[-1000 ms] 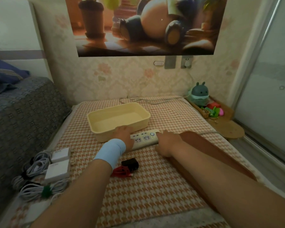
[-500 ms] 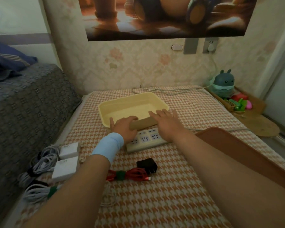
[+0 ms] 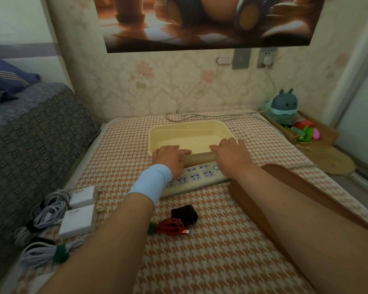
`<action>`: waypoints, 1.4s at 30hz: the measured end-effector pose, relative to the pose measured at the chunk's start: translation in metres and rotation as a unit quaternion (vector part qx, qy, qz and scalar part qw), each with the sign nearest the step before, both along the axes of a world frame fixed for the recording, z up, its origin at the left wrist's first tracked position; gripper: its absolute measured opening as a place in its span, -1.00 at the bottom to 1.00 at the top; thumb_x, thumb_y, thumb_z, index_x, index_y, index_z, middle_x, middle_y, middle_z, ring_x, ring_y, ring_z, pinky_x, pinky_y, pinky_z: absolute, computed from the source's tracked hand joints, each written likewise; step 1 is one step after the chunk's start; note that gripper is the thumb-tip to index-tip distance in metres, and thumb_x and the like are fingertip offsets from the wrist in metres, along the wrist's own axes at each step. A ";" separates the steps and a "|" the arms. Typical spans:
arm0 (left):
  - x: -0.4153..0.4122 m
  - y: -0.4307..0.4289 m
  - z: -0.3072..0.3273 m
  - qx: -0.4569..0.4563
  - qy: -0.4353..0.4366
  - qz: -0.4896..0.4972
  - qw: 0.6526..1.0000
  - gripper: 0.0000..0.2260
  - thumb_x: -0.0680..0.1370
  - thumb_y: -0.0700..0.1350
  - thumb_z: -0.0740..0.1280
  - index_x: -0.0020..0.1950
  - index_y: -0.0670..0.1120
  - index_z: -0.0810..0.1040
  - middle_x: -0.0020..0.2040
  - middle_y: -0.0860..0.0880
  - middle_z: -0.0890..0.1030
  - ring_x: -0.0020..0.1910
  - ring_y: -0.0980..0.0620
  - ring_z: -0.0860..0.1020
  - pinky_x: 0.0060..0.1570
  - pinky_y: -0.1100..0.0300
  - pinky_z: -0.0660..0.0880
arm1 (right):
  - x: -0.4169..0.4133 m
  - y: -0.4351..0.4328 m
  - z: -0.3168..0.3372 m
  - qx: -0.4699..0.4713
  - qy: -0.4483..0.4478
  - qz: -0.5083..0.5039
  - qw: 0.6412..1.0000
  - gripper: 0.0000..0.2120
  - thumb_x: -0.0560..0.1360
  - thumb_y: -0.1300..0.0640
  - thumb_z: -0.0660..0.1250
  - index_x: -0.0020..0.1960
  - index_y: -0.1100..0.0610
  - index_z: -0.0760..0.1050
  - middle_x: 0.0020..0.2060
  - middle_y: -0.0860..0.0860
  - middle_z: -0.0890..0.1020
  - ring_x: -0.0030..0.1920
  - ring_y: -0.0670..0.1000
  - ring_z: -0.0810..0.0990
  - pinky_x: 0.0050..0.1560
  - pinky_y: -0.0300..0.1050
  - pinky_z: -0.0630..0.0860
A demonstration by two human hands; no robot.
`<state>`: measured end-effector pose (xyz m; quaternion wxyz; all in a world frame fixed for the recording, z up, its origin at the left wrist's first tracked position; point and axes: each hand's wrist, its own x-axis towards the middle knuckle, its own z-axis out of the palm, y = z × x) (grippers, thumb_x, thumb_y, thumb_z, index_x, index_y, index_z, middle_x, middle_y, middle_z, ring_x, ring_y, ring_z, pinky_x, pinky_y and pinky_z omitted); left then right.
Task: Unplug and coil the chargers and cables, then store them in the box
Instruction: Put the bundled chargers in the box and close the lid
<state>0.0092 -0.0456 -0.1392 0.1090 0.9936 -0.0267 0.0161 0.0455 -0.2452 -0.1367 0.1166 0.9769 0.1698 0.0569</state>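
Left hand (image 3: 171, 157) and right hand (image 3: 232, 154) both rest on the near rim of the box (image 3: 189, 126), fingers draped loose, nothing pinched. Box sits on the mat (image 3: 200, 262), touching the power strip (image 3: 197, 177). We judge it light, rigid and smooth: lift by the rim. White chargers (image 3: 77, 220), white cables (image 3: 40, 251), black charger (image 3: 184, 213) and red cable (image 3: 171, 227) lie unboxed. They look light; cables floppy, so grab the tied bundle.

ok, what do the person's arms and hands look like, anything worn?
Both arms are bare to the hands, no gloves. The left hand has a light blue, smooth fabric wristband around its wrist. The right hand and its forearm wear nothing: no watch, band or ring visible.
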 end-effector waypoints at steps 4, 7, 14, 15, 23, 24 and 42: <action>-0.015 0.011 0.015 0.059 0.002 0.007 0.998 -0.53 0.63 -0.05 0.14 0.54 0.18 0.17 0.58 0.00 0.11 0.55 -0.10 0.03 0.52 -0.07 -0.01 | -0.010 0.003 0.011 0.082 0.008 0.032 0.996 -0.43 0.62 0.14 0.19 0.60 0.00 0.14 0.51 0.12 0.27 0.47 0.17 0.23 0.44 0.16 0.19; -0.033 0.022 0.029 0.055 -0.018 -0.005 0.998 -0.49 0.60 -0.08 0.19 0.54 0.14 0.17 0.56 0.01 0.17 0.52 -0.09 0.09 0.49 -0.08 0.10 | -0.032 0.016 0.022 0.147 0.036 0.068 0.986 -0.49 0.60 0.16 0.20 0.54 0.00 0.28 0.43 0.08 0.36 0.38 0.14 0.33 0.35 0.09 0.31; -0.107 0.039 0.044 -0.030 0.064 0.010 0.997 -0.73 0.57 -0.05 0.28 0.28 0.08 0.49 0.23 0.03 0.53 0.16 -0.01 0.51 0.18 0.03 0.51 | -0.101 0.051 0.036 0.189 0.217 0.166 0.943 -0.67 0.60 -0.07 0.25 0.33 -0.05 0.55 0.23 -0.04 0.60 0.20 0.03 0.56 0.17 -0.01 0.53; -0.117 0.040 0.043 -0.030 0.104 0.012 0.994 -0.74 0.57 -0.02 0.29 0.26 0.07 0.51 0.21 0.03 0.56 0.13 -0.01 0.53 0.17 0.05 0.52 | -0.110 0.054 0.036 0.185 0.254 0.170 0.934 -0.61 0.58 -0.18 0.28 0.34 -0.06 0.55 0.21 -0.06 0.59 0.18 0.02 0.55 0.15 -0.03 0.51; -0.165 0.045 0.039 0.057 0.276 -0.020 0.959 -0.53 0.54 0.06 0.37 0.44 0.06 0.40 0.35 0.03 0.50 0.29 -0.02 0.48 0.32 0.07 0.42 | -0.148 0.073 0.011 0.017 0.269 0.198 0.942 -0.61 0.52 -0.12 0.41 0.29 -0.02 0.49 0.07 0.01 0.58 0.04 0.09 0.56 -0.02 0.00 0.54; -0.166 0.046 0.037 0.068 0.268 -0.023 0.961 -0.56 0.55 0.05 0.35 0.42 0.05 0.43 0.34 0.02 0.52 0.28 -0.02 0.49 0.30 0.07 0.43 | -0.148 0.072 0.011 0.031 0.263 0.197 0.944 -0.71 0.53 -0.07 0.39 0.21 -0.02 0.51 0.02 0.00 0.57 -0.01 0.07 0.56 -0.06 0.00 0.54; -0.062 0.057 0.053 -0.151 -0.066 0.047 0.985 -0.82 0.54 -0.13 0.38 0.14 -0.03 0.60 0.07 0.02 0.61 -0.03 0.04 0.52 -0.03 0.22 0.43 | -0.029 0.046 0.033 0.313 0.070 0.199 0.926 -0.73 0.48 0.10 0.48 0.13 -0.09 0.55 0.02 -0.03 0.46 0.09 0.03 0.42 0.08 -0.13 0.40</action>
